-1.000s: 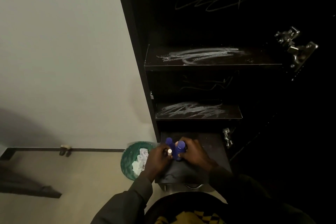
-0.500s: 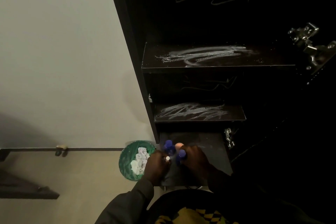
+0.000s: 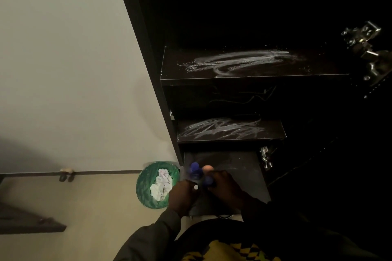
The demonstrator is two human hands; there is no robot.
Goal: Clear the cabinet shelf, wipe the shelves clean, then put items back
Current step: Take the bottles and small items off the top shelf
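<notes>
A tall black cabinet stands open. Its upper shelf (image 3: 254, 63) and middle shelf (image 3: 231, 130) are bare and streaked with white smears. On the bottom shelf (image 3: 244, 176) both my hands work at a cluster of small bottles. My left hand (image 3: 183, 196) grips a blue-capped bottle (image 3: 194, 170), and a small white cap shows at its fingers. My right hand (image 3: 224, 186) is curled round another blue-capped bottle (image 3: 207, 182). An orange-topped item (image 3: 207, 168) stands just behind them. The bottle bodies are mostly hidden by my fingers.
A green bin (image 3: 158, 184) with crumpled white tissue stands on the floor left of the cabinet, against the pale wall. Metal door hinges (image 3: 367, 48) stick out at the right side, and a lower hinge (image 3: 265, 157) sits beside the bottom shelf.
The view has tilted slightly, so the hands sit lower in the frame. The orange-topped item has come into sight behind the blue caps. Both hands stay on the bottles.
</notes>
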